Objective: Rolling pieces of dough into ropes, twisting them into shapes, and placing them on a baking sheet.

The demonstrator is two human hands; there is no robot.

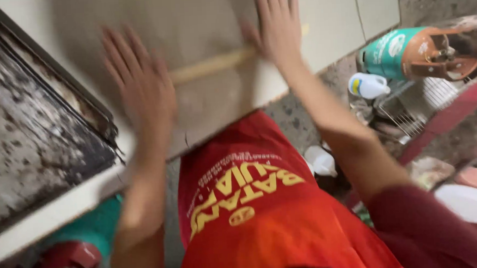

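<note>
Neither grip closes on anything: left hand (140, 82) and right hand (277, 24) lie flat, fingers spread, pressing a sheet of dough (191, 66) against the pale surface (330, 20). Under the dough, a wooden rolling pin (213, 65) shows between both hands. The dough already looks spread wide and thin, so flattening seems well along. Left of the dough sits a dark, floured tray (26, 134).

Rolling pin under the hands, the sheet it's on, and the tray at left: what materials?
Rolling pin: looks like pale bare wood, though blurred. Sheet: soft, matte beige, probably dough. Tray: dark metal with a raised rim, stained and dusted white. Both the left hand and right hand are open, palms down.
</note>
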